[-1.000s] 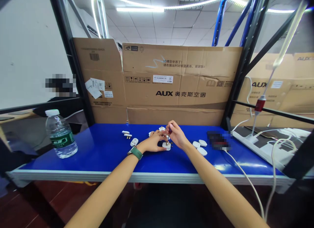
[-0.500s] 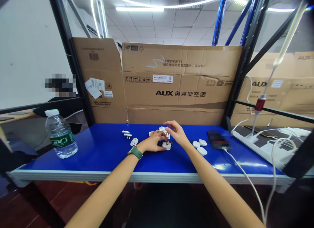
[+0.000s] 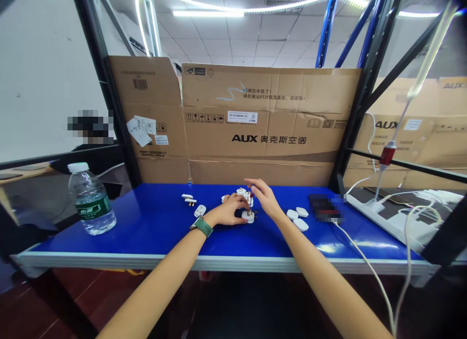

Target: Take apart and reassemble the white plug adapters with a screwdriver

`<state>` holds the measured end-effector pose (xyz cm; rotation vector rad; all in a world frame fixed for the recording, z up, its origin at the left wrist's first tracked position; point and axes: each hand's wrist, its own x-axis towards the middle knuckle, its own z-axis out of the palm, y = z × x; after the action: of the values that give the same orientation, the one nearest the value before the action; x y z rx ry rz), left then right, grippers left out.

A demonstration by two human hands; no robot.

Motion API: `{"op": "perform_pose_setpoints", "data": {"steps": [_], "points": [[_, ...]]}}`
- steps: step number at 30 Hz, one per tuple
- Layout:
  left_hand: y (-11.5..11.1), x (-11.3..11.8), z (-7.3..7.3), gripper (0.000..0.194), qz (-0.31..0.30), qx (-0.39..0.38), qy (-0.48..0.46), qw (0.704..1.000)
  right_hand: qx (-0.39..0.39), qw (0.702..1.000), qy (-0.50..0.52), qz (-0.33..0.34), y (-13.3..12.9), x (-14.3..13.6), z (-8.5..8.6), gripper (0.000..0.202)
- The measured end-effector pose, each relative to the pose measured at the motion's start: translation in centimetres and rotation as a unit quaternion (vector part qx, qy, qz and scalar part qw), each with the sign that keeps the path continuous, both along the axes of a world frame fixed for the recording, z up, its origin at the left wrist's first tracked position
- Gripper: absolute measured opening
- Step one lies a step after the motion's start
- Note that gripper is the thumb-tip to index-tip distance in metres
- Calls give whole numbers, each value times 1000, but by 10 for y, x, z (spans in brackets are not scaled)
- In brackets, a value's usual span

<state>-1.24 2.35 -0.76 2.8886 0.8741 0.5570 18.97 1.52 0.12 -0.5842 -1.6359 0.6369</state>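
Observation:
My left hand (image 3: 232, 210), with a green-banded watch at the wrist, has its fingers closed on a white plug piece (image 3: 248, 217) on the blue table. A small screwdriver with a reddish handle (image 3: 252, 190) stands upright over that piece. My right hand (image 3: 264, 197) is at the screwdriver's top, fingers bent around the handle. Behind my hands lies a cluster of white plug parts (image 3: 241, 191), partly covered by my left fingers. Another white plug piece (image 3: 200, 211) lies left of my left hand. Three white covers (image 3: 300, 224) rest right of my right hand.
A water bottle (image 3: 92, 200) stands at the table's left. More plug parts (image 3: 190, 202) lie at the back left. A dark, blurred device (image 3: 324, 207) with a white cable is at the right. Cardboard (image 3: 270, 115) stands behind. A person (image 3: 91, 134) is beyond the left side.
My right hand's fingers have shifted slightly at the screwdriver's top, and more of its reddish handle shows. My left hand stays in place on the white piece.

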Motion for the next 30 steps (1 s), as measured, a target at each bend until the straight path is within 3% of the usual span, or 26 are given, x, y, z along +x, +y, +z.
{"op": "perform_pose_setpoints", "data": {"steps": [3,9,16,26,30], "points": [[-1,0,1,35,-2,0,4,1000,-13,1000,-10,5,5,1,-3,37],[-2,0,2,36,3,-3,4,1000,7,995,-41,-89,3,1,-1,26],[0,0,0,35,-4,6,8,1000,-2,999,-40,-24,4,2,-2,35],[-4,0,3,33,11,-6,15,1000,-13,996,-48,-79,8,2,1,20],[-3,1,3,33,12,-8,16,1000,-9,994,-47,-96,4,1,1,25]]}}
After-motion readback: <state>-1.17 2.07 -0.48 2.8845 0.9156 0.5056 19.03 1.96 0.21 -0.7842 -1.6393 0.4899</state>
